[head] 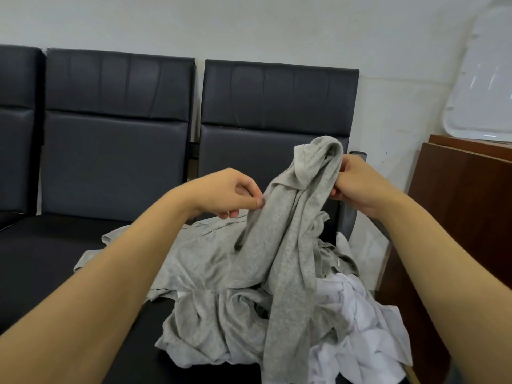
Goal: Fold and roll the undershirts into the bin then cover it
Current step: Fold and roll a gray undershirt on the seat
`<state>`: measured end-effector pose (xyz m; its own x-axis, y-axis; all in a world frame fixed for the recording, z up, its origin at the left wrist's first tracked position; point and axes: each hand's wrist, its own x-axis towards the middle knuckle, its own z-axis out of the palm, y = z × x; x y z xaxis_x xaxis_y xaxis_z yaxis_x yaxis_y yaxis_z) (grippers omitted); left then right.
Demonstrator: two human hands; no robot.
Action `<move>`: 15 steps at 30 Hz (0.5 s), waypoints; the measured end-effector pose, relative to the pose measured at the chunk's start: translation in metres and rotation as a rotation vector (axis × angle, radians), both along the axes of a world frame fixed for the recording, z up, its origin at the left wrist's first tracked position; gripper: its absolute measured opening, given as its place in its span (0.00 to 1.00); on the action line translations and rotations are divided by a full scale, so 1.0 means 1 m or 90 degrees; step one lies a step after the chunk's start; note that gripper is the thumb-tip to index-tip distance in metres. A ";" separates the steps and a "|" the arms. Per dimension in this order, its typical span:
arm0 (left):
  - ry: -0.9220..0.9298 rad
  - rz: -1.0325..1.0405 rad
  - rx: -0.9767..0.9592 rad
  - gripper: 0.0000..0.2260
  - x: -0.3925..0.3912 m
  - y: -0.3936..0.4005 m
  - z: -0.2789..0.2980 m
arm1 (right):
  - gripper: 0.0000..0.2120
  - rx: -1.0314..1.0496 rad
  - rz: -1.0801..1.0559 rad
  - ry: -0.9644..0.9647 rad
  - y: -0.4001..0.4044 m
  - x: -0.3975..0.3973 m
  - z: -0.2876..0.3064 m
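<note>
The left hand (234,194) pinched one edge of a grey undershirt (288,231), and the right hand (357,184) gripped its bunched top. The undershirt hung lifted above a pile of grey and white undershirts (221,309) on the black seat (55,259).

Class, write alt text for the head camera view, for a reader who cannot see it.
Two bare hands lift a grey undershirt above a heap of clothes: the left hand pinches its edge, the right hand grips its bunched top. The grey and white heap lies on a dark padded bench against a pale wall; no bin is in sight.
</note>
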<state>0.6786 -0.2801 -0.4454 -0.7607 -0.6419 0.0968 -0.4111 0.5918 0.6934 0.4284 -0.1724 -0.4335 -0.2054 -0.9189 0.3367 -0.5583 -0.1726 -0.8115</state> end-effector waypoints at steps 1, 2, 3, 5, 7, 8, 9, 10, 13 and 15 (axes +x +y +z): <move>0.026 0.010 0.005 0.04 0.003 -0.001 0.004 | 0.24 -0.008 -0.031 0.044 0.001 -0.004 0.000; 0.060 0.024 0.016 0.04 0.006 -0.003 0.007 | 0.21 -0.013 -0.059 0.092 0.002 -0.008 0.000; 0.099 0.040 0.031 0.05 0.009 -0.004 0.010 | 0.18 -0.014 -0.082 0.129 0.004 -0.011 0.000; 0.176 0.070 0.066 0.05 0.013 -0.006 0.016 | 0.13 -0.011 -0.118 0.118 0.005 -0.013 0.002; 0.248 0.086 0.107 0.05 0.013 -0.006 0.022 | 0.12 -0.022 -0.133 0.049 0.004 -0.009 0.005; 0.285 0.090 0.133 0.05 0.013 -0.006 0.025 | 0.12 -0.031 -0.133 0.043 0.003 -0.005 0.007; 0.320 0.094 0.159 0.05 0.011 -0.005 0.028 | 0.11 -0.039 -0.125 0.056 0.004 0.001 0.010; 0.351 0.098 0.182 0.05 0.010 -0.004 0.031 | 0.10 -0.046 -0.102 0.078 0.005 0.008 0.012; 0.396 0.087 0.223 0.04 0.003 0.004 0.040 | 0.08 -0.038 0.023 0.146 0.012 0.037 0.019; 0.412 0.064 0.231 0.05 -0.001 0.010 0.044 | 0.11 -0.021 0.076 0.188 0.014 0.052 0.022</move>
<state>0.6779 -0.2701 -0.4018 -0.5604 -0.7816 0.2739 0.1050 0.2610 0.9596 0.4801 -0.1580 -0.4110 0.0148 -0.9183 0.3957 -0.7433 -0.2748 -0.6099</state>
